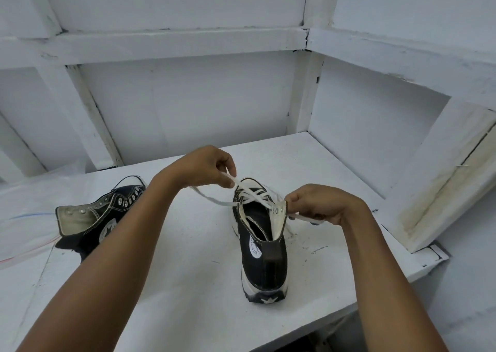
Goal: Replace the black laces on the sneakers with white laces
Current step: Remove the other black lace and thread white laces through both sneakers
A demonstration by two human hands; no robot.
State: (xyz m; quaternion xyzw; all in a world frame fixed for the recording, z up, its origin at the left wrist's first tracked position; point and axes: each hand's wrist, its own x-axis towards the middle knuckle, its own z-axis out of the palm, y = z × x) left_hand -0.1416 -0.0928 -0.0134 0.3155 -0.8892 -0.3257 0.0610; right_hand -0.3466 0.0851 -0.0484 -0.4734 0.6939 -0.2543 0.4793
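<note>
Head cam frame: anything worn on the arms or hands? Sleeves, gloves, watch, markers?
Nothing visible. The left arm and right arm are bare to the frame's edge, with no sleeves. The left hand and right hand are ungloved. There is no watch, band, cable or marker at either wrist. No rings that I can make out.

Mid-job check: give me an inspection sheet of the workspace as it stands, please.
Surface: white table, paint scuffed.
Job's things: upright sneaker, heel toward the camera, partly laced with white lace; second sneaker on its side at left, eyelets empty.
Clutter: clear plastic sheet at the left edge.
Grips: left hand pinches one lace end above the toe; right hand pinches the other by the top eyelet.
Cables: thin red and blue strands at left; cannot tell what they are.
Surroundings: white wall framing.
</note>
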